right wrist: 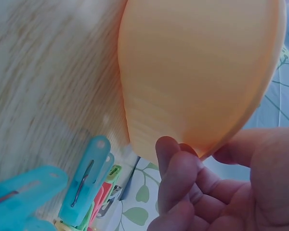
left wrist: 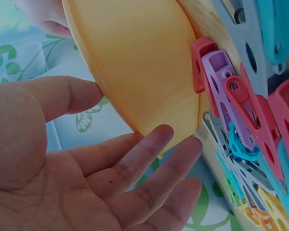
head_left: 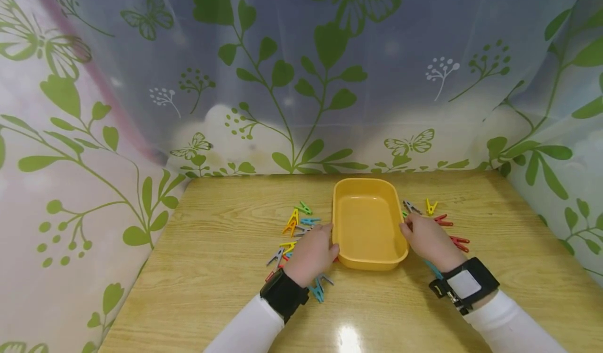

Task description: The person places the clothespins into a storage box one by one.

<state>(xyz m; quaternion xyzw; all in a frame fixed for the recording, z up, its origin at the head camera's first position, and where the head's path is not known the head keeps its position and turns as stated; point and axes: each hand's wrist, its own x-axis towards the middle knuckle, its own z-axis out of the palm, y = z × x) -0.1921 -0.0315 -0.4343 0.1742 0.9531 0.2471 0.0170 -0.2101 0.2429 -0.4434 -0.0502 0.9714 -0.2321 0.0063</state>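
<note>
Both hands flank the yellow tub (head_left: 367, 222) on the table (head_left: 221, 248), apparently to steady it from either side. Left hand (head_left: 310, 253) lies at the tub's left wall, fingers (left wrist: 135, 178) relaxed and spread against it, thumb near the rim, gripping nothing firmly. Right hand (head_left: 427, 240) curls its fingers (right wrist: 176, 173) under the tub's right rim, thumb over it. Colourful clothespins (head_left: 297, 222) crowd the tub's left side, with more clothespins (head_left: 447, 227) to its right, some under the hands.

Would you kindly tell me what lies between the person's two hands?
The yellow tray, empty inside, sits between the left hand and right hand; the head view shows it.
</note>
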